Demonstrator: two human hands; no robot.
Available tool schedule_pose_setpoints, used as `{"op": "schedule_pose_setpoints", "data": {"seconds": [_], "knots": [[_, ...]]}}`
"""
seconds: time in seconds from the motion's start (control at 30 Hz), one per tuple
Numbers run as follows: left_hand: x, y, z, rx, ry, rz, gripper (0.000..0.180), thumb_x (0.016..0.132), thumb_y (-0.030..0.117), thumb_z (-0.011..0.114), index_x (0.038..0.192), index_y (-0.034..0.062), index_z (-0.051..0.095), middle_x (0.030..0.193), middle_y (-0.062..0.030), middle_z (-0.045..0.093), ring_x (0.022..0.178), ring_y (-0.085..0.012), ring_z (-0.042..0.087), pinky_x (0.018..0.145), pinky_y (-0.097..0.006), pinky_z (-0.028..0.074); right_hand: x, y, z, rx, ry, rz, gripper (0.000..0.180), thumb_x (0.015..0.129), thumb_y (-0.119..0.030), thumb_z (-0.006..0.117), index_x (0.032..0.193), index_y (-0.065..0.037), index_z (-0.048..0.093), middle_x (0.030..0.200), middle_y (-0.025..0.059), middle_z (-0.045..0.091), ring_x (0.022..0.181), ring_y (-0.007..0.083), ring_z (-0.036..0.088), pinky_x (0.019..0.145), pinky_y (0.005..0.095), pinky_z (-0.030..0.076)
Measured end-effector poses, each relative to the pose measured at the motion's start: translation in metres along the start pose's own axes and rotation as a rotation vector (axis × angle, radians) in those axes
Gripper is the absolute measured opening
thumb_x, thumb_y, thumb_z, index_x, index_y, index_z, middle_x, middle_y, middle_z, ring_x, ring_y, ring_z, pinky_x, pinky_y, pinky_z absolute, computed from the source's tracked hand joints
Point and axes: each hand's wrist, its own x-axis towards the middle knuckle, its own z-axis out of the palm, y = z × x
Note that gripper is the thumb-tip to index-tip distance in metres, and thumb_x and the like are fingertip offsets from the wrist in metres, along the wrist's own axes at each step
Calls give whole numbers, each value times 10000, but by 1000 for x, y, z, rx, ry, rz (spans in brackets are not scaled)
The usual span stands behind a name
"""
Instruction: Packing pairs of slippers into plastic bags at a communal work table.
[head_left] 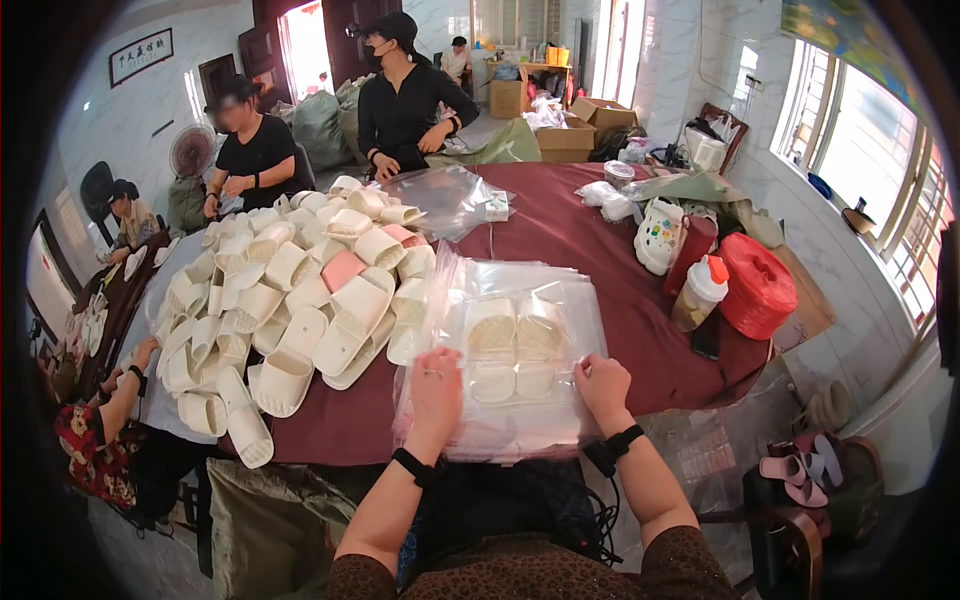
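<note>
A pair of cream slide slippers (pixel 492 335) lies inside a clear plastic bag (pixel 570 310), on top of a stack of similar bags (pixel 440 300) in front of me. My left hand (pixel 436 396) is closed at the bag's left side, its fingertips partly hidden against the plastic. On the other side, my right hand (pixel 603 388) pinches the bag's right edge between curled fingers. Close to my left hand begins a large heap of loose cream slippers (pixel 355 320), with a pink slipper (pixel 343 270) among them.
Dark red cloth (pixel 540 210) covers the table. At its right stand a bottle with an orange cap (pixel 702 292), a red twine roll (pixel 757 287) and a white clog (pixel 659 237). Two co-workers in black (pixel 405 100) stand beyond the heap. A co-worker's hand (pixel 146 351) reaches in from the left.
</note>
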Motion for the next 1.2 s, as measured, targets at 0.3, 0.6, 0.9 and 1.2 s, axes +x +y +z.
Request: {"op": "schedule_pose_setpoints", "data": {"seconds": [0.3,0.6,0.9,1.2], "knots": [[-23,8,26,-188,-446,296,553,898,247,623,1433,187,494,1562,-119,367,1425,-392,342,1153,-520,301,-2,-53,-34,51,251,-337,280,798,-189,718,1060,-107,662,1054,92,613,989,279,584,793,418,493],[-13,-2,27,-472,-431,270,556,886,247,667,1401,111,507,1497,-204,421,1377,-405,398,1126,-488,345,-9,-52,1,157,-233,-66,480,808,-386,735,1135,-43,654,1106,151,602,1061,340,581,872,444,495],[-1,10,20,-270,-275,-419,901,696,463,845,1313,-90,489,1106,-240,640,1033,-394,622,872,-455,500,-10,-51,2,126,-196,-65,515,796,-396,749,1163,-48,653,1088,152,616,1041,344,598,864,437,499],[17,11,49,-1137,-456,-697,657,694,308,837,1187,-72,626,781,-137,698,734,-289,691,670,-383,546,-14,-48,1,144,-214,-24,544,786,-414,752,1187,-61,645,1116,140,598,1069,342,579,878,452,497]]}}
